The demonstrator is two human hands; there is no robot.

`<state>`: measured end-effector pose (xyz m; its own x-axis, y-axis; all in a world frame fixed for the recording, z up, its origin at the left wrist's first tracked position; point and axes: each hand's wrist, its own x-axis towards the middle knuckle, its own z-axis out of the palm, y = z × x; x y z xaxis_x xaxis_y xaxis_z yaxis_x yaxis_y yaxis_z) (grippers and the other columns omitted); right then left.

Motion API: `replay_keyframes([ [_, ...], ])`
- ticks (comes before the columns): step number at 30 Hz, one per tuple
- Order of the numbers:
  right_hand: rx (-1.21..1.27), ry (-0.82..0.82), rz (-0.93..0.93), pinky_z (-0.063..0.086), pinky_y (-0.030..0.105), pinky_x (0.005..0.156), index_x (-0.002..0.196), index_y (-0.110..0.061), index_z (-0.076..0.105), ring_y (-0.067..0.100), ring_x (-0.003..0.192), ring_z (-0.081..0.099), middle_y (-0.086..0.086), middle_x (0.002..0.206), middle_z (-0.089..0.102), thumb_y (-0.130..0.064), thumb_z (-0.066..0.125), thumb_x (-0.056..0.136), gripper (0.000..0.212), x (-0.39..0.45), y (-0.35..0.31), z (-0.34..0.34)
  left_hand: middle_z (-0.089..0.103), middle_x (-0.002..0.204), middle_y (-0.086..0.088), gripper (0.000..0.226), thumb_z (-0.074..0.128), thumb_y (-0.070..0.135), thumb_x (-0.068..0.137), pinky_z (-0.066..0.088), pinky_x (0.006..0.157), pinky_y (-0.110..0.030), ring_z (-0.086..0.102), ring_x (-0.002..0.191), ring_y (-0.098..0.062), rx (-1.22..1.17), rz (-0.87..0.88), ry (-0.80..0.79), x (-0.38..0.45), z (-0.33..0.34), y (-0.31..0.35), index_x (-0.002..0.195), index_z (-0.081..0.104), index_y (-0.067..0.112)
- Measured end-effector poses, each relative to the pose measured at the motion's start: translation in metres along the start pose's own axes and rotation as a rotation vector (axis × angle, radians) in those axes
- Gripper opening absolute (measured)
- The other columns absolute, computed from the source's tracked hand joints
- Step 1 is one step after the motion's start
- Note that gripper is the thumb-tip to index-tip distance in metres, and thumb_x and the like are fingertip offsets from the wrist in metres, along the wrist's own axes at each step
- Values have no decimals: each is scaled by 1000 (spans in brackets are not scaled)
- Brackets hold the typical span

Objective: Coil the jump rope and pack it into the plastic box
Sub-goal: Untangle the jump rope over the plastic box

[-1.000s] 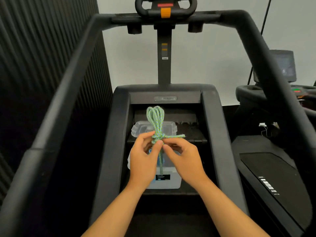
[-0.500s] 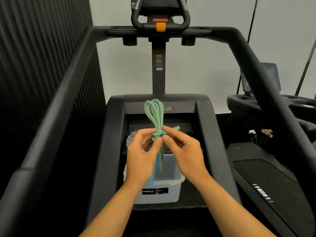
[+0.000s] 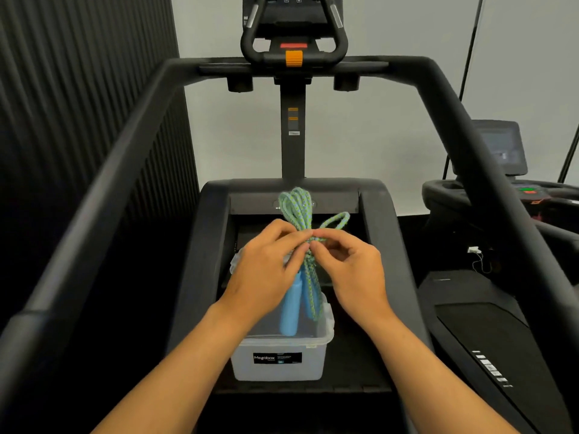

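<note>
Over the last second I see a small loop pulled out right of the knot: my left hand [image 3: 266, 270] pinches the jump rope [image 3: 297, 208] bundle, my right hand [image 3: 347, 264] pinches the wrap, above the open plastic box [image 3: 282, 361]. I judge the coil nearly tied, packing next.

side loop of jump rope [image 3: 336, 219] grown, blue handles [image 3: 289, 311] now showing

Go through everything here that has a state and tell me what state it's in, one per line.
Jump rope: coiled into a bundle, held above the box.
Blue handles: hanging down into the box.
Plastic box: open, no lid on it.
Left hand: gripping the bundle.
Right hand: pinching the rope at the wrap.
</note>
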<state>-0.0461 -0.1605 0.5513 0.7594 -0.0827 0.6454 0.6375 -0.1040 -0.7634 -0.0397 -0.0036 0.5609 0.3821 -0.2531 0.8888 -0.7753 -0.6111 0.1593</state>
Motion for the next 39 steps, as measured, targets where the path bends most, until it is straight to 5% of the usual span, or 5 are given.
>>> replay_keyframes([
  [6,6,17,-6,55,15,72,103,-13,79,6,76,73,-2,84,78,-3,72,91,17,2,0,-3,67,97,-6,17,65,9,92,58,70,-39,68,77,-20,86,52,-22,10,-2,9,105,75,6],
  [20,117,-5,-10,56,18,72,95,-21,75,6,76,72,-5,81,77,1,71,91,23,13,-8,-1,59,97,-4,8,63,6,89,54,66,-42,61,71,-24,98,130,-167,34,-23,4,96,66,5],
  [24,227,-15,12,57,23,72,91,-18,74,11,74,71,-3,80,77,5,68,91,24,16,-12,0,60,89,-3,9,66,-4,83,51,68,-25,57,73,-16,-60,75,-72,36,-23,0,88,65,3],
  [30,389,-47,40,55,20,61,87,-14,71,9,58,67,1,73,76,12,60,92,28,23,-20,1,63,88,-5,7,63,10,85,55,69,-25,67,74,-14,-442,-200,-49,39,-26,1,89,65,6],
  [39,121,-91,-50,55,21,67,91,-19,73,5,66,69,-5,73,75,3,70,90,22,28,-23,-13,64,90,1,13,72,14,88,54,69,-36,59,76,-17,188,256,-206,54,-42,13,100,73,13],
])
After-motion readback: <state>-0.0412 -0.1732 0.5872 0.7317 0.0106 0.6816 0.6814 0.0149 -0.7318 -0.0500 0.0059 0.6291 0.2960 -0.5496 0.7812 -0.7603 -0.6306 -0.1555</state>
